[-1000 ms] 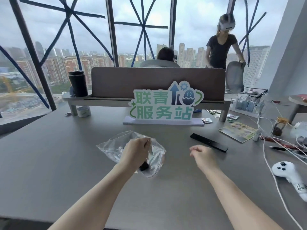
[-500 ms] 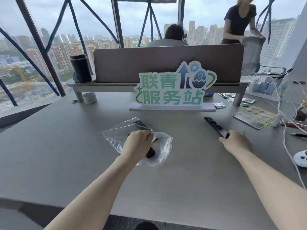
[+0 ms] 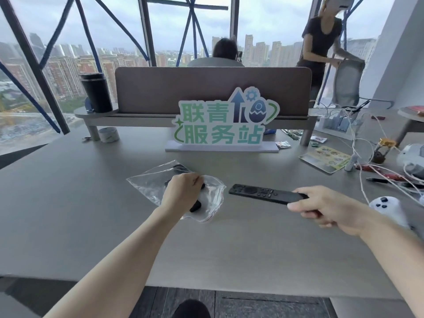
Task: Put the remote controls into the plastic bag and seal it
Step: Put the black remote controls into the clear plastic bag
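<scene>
The plastic bag (image 3: 158,182) lay crumpled on the grey worktop (image 3: 68,203), in front of the green-lettered sign (image 3: 220,125), with 1 dark remote (image 3: 181,167) already showing through the film near its far edge. The left hand (image 3: 183,191) sat on the bag's right side, its grip curled tight over the plastic and over a dark end (image 3: 195,205) poking out below the knuckles; whether that end belonged to the same remote could not be told. Pinning the bag this way probably kept the mouth (image 3: 213,198), which gaped toward the right, from sliding as the next item came in.

Just right of the bag, a long black remote control (image 3: 259,193) hung level above the worktop, buttons up, its free end aimed at the open mouth and not yet touching it. The right hand (image 3: 330,210) held its near end, thumb on top and fingers beneath, a grip that would leave most of the length free to slide in. Sealing was not yet done.
</scene>
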The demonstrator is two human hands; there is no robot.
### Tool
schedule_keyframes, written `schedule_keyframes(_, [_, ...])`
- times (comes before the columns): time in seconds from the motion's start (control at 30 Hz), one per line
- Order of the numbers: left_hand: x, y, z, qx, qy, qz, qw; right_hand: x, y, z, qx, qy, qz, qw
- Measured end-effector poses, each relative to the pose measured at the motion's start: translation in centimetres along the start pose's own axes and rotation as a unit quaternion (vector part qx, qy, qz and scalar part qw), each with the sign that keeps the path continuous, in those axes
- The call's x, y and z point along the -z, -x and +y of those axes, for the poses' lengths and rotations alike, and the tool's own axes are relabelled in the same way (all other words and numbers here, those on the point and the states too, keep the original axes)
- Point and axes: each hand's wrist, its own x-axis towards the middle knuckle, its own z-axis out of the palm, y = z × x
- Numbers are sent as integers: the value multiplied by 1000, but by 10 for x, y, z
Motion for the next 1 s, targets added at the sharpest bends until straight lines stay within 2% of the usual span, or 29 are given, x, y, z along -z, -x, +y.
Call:
schedule_keyframes(0.07, [1, 2, 1, 0, 4, 2, 1000, -26, 1, -8, -10, 36, -29, 999])
schedule_keyframes(0.17, [3, 8, 2, 5, 0, 1, 1000, -80, -29, -19, 4, 64, 4, 998])
schedule_keyframes(0.33, [12, 14, -6, -3, -8, 10, 1000, -157, -87, -36, 90, -116, 21, 989])
schedule_keyframes(0.43, [20, 15, -12, -5, -16, 28, 999, -158, -101, -27, 86, -61, 131, 986])
schedule_keyframes(0.53, [22, 16, -20, -19, -16, 15, 1000, -143, -106, -15, 69, 9, 211, 975])
schedule_keyframes(0.6, [20, 18, -25, -36, -26, 3, 999, -136, -109, -14, 65, 32, 214, 974])
schedule_keyframes(0.73, [21, 27, -30, -19, -58, -50, 997, -148, -124, -28, 68, 83, 132, 985])
schedule_keyframes(0.87, [31, 45, -46, -10, -141, -133, 981, -158, -146, -33, 91, 186, 228, 951])
schedule_keyframes(1.0, [44, 64, -63, 25, -232, -143, 962, -157, -145, -36, 99, 171, 248, 948])
